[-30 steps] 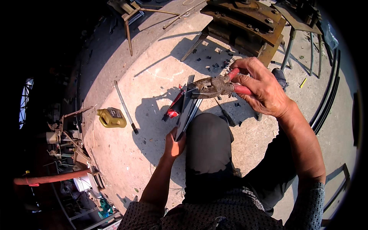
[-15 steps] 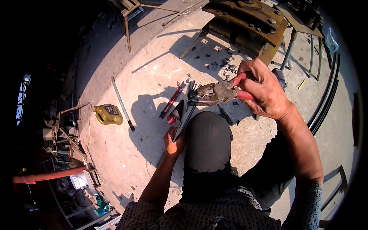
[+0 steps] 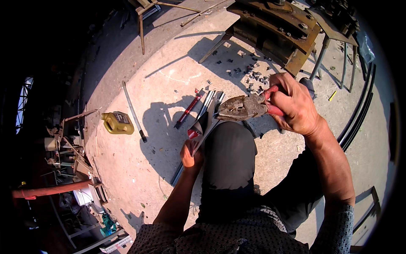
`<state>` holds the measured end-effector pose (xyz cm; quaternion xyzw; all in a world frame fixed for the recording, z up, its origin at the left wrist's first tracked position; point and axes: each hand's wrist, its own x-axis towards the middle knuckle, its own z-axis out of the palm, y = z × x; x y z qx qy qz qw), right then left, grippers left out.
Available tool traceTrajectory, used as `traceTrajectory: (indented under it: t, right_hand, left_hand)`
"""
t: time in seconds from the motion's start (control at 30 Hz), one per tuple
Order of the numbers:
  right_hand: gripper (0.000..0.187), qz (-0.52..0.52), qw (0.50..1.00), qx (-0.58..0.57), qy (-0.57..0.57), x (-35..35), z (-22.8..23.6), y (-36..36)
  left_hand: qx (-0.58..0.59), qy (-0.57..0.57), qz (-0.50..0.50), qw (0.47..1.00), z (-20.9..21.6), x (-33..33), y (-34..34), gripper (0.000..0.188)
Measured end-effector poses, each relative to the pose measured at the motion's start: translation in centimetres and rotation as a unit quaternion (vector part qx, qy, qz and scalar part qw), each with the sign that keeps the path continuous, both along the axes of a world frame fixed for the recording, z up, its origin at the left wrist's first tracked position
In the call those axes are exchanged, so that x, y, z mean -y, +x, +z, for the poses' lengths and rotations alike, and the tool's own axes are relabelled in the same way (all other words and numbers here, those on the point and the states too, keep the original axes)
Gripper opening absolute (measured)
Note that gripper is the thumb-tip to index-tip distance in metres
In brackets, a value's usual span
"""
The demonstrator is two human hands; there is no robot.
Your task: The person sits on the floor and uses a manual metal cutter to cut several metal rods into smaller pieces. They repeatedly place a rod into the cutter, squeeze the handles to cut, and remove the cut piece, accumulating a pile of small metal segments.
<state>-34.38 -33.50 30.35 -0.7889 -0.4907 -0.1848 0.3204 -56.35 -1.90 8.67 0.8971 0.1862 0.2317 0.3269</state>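
My right hand (image 3: 294,103) grips the red handles of rusty pliers (image 3: 241,108), whose jaws point left and touch the top of a thin grey metal strip (image 3: 207,120). My left hand (image 3: 191,154) holds that strip lower down, beside my raised knee in dark trousers (image 3: 230,161). More long strips lie on the concrete under it, next to a red-handled tool (image 3: 188,111).
A yellow oil jug (image 3: 116,122) and a thin rod (image 3: 133,112) lie on the concrete to the left. A rusty metal machine on legs (image 3: 279,29) stands ahead, with several small scraps (image 3: 251,76) beneath it. Black pipes (image 3: 357,114) curve along the right. Cluttered shelves sit lower left.
The pliers and my right hand have shifted slightly left and down toward the strip. My left hand has kept its hold on the strip.
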Motion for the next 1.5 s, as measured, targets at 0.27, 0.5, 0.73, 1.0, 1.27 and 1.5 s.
traceTrajectory:
  t: [0.27, 0.5, 0.73, 1.0, 1.27, 1.5]
  right_hand:
    - [0.029, 0.005, 1.000, -0.002, 0.010, -0.1, -0.2, 0.2]
    - [0.036, 0.028, 0.999, -0.003, 0.042, -1.2, -0.9, 0.9]
    - [0.036, 0.033, 0.999, -0.017, 0.034, -0.8, -0.9, 1.3]
    - [0.028, 0.029, 0.998, -0.052, 0.030, -0.4, -0.6, 1.1]
    - [0.026, 0.031, 0.999, -0.018, 0.030, -0.6, -0.5, 1.2]
    - [0.026, 0.038, 0.999, -0.014, 0.030, -0.8, -0.4, 0.8]
  left_hand:
    - [0.018, 0.038, -0.010, 0.999, -0.8, -0.5, 0.0, 0.019]
    - [0.017, 0.027, -0.065, 0.997, -0.8, -1.1, -0.1, 0.017]
    - [0.014, -0.020, -0.035, 0.999, -1.5, -1.1, -0.2, 0.021]
    - [0.013, -0.039, -0.052, 0.998, 0.4, -0.2, 0.3, 0.021]
    - [-0.107, -0.122, -0.162, 0.973, 6.7, -0.3, 1.3, 0.019]
    - [-0.045, -0.264, -0.320, 0.909, 18.6, 2.5, 6.5, 0.037]
